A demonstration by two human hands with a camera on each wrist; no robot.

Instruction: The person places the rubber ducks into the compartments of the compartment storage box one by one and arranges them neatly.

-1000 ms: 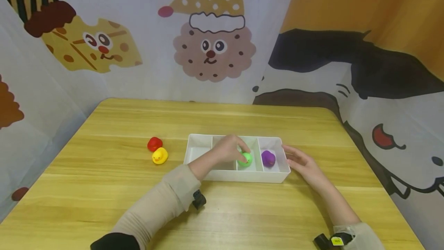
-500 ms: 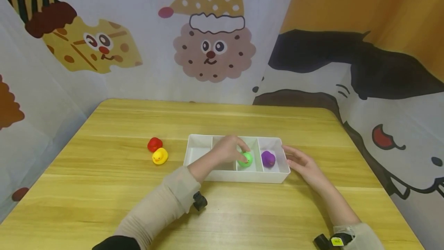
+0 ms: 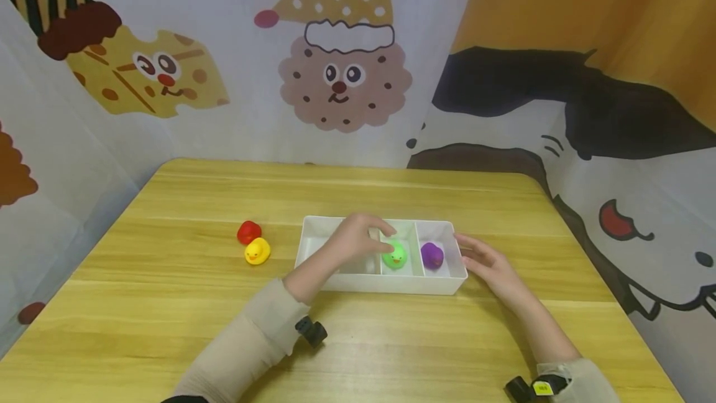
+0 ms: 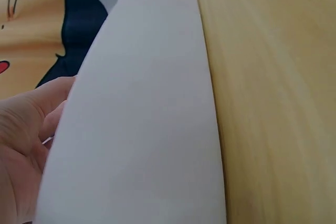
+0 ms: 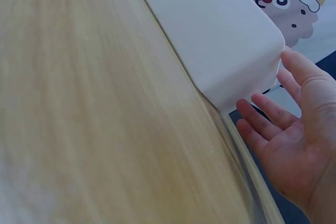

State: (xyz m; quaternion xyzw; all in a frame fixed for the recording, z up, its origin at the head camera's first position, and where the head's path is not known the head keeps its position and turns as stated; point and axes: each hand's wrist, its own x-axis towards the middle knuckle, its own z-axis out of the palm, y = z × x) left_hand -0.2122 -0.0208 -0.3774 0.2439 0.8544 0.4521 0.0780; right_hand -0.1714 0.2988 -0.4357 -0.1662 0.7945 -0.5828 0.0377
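A white divided box point(image 3: 386, 284) lies across the table. My left hand point(image 3: 353, 240) is over its middle, thumb and fingers spread apart with nothing held. Beside the thumb tip, a green rubber duck point(image 3: 396, 257) sits in the second compartment from the right; whether the thumb touches it I cannot tell. The rightmost compartment holds a purple rubber duck point(image 3: 432, 256). At the box's right end, my right hand point(image 3: 492, 267) rests its extended fingers against the wall. The right wrist view shows those fingers point(image 5: 262, 121) loosely bent at the box corner. The box wall hides part of my left hand point(image 4: 23, 129) in the left wrist view.
Left of the box, a red rubber duck point(image 3: 248, 232) and a yellow rubber duck point(image 3: 258, 252) stand close together on the wooden table point(image 3: 380, 353). A patterned curtain point(image 3: 235, 135) hangs behind the table.
My left hand has let go of the green duck and drawn back slightly to the left, fingers wider apart. The green duck's face now shows. My right hand stays in place.
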